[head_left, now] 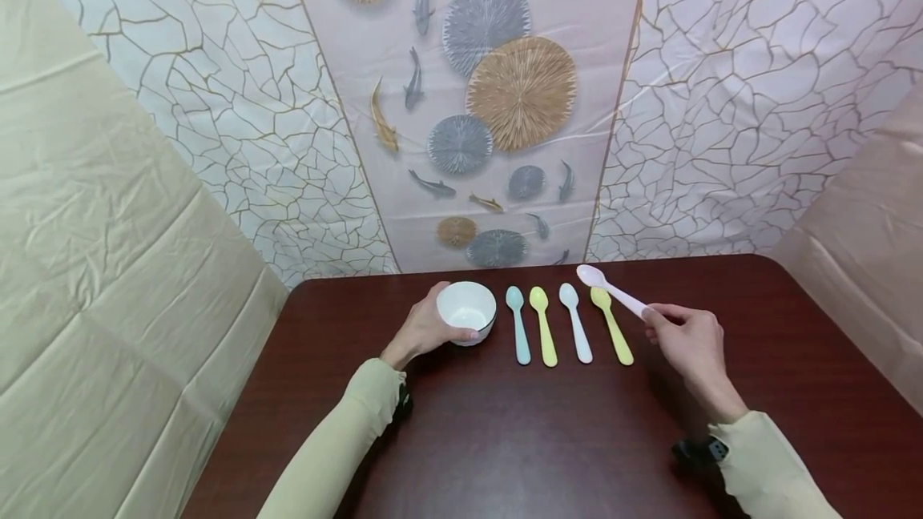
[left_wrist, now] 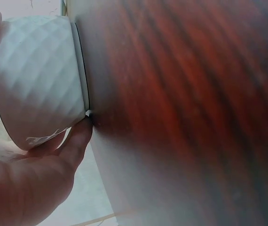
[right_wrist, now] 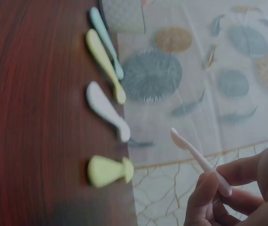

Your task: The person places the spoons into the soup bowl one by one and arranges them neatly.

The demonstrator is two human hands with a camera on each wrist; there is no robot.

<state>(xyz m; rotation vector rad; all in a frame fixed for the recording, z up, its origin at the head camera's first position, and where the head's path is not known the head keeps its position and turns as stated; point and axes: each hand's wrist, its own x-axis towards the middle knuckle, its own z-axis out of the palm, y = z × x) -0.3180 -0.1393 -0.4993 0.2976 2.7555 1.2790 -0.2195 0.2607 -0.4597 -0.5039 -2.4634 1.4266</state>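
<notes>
A: ok starting from the left, why's your left hand (head_left: pixel 425 325) on that white bowl (head_left: pixel 467 307)?

B: Looks like you're steadying it. Your fingers (left_wrist: pixel 80 141) curl round the side, spread about as wide as the bowl, with the thumb across the front. It sits upright on the worktop (head_left: pixel 461 439), and I'd guess the diamond texture outside helps your grip.

A: And the row just right of it?

B: Blue spoon (head_left: pixel 518 327), yellow spoon (head_left: pixel 544 327), white spoon (head_left: pixel 575 323), second yellow spoon (head_left: pixel 613 327). None of them touch, scoops point away, handles face you. Probably so you can grab any one without bumping its neighbour.

A: Then the pale pink spoon (head_left: pixel 623 299)?

B: That one's up in the air. From the head view its scoop end overlaps the second yellow spoon's, but your right wrist view shows it clear of the worktop. Can't tell how high, tbh.

A: How've you got hold of it?

B: Your right hand (head_left: pixel 688 339) has the handle near its end, thumb and fingers closed to a pinch. Seems light enough not to need a fist, and holding it there leaves the scoop uncovered.
</notes>
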